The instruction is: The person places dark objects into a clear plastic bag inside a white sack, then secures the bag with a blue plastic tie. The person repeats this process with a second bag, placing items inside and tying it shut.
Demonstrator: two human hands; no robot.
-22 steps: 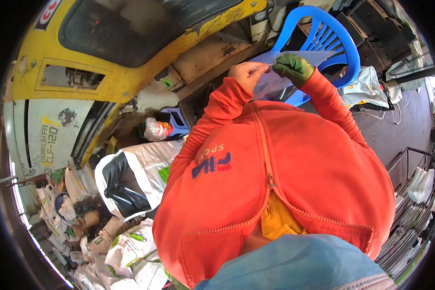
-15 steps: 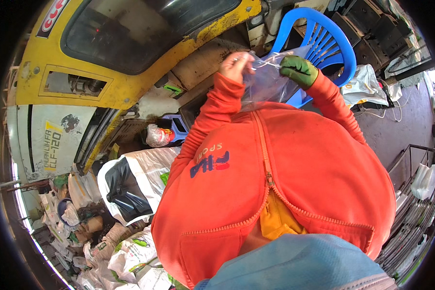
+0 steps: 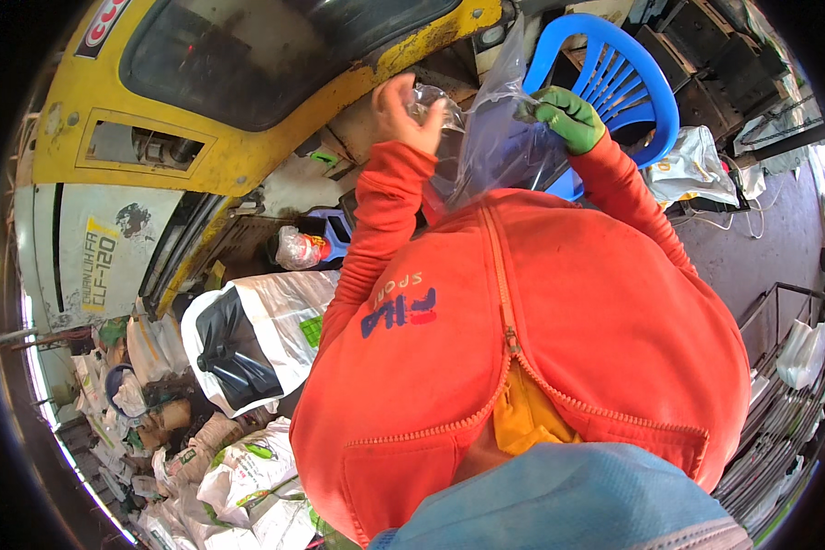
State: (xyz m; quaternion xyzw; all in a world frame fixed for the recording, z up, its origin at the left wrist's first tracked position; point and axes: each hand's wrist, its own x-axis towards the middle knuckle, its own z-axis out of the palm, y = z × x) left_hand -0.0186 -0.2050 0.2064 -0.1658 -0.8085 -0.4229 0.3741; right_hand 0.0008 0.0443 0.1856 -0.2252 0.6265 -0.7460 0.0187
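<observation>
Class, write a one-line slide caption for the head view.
A bare left hand and a green-gloved right hand handle clear plastic, with a blue chair just beyond.

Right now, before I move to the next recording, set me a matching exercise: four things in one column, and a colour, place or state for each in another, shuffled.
Things:
1. left hand
2. right hand
3. plastic bag
4. chair

Descriptions:
A. see-through, between the hands
B. blue, with a slatted back
C. bare
D. in a green glove

Pairs: 1-C, 2-D, 3-A, 4-B
</observation>
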